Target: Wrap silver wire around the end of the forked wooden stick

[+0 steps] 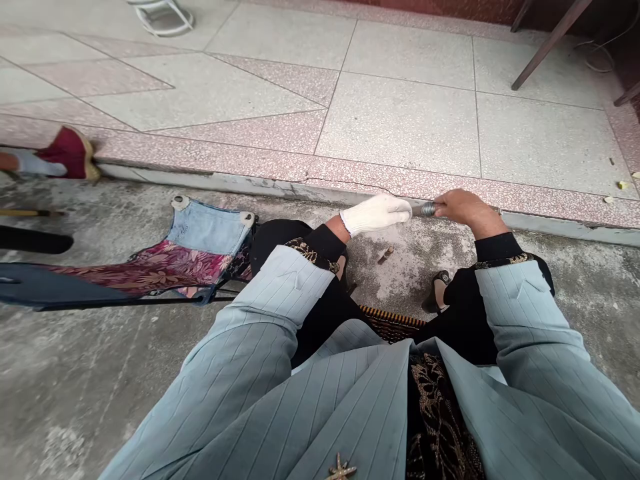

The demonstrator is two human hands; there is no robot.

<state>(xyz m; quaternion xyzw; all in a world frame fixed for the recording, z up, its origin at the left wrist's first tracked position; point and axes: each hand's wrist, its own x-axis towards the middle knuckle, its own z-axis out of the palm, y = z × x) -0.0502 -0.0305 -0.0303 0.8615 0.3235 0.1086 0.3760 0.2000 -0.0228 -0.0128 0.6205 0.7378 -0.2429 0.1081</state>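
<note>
My left hand (pixel 377 214), in a white knitted glove, is closed around the left end of a slim grey tool with a coil of wire wound round it (pixel 427 209). My bare right hand (pixel 464 208) grips the same tool just right of the coil, and a bit of it shows past that hand. The tool lies level between both hands, above the ground beside the step edge. My fingers cover most of it, so its kind is not clear. Below, on the concrete, lies a short brown cylindrical piece (pixel 385 255).
A raised terrazzo step (pixel 400 127) runs in front. To the left stands a folding fabric seat (pixel 180 257); beyond it is another person's red shoe (pixel 73 155). A white stool (pixel 163 17) stands far back left, and wooden legs (pixel 547 50) are at the back right.
</note>
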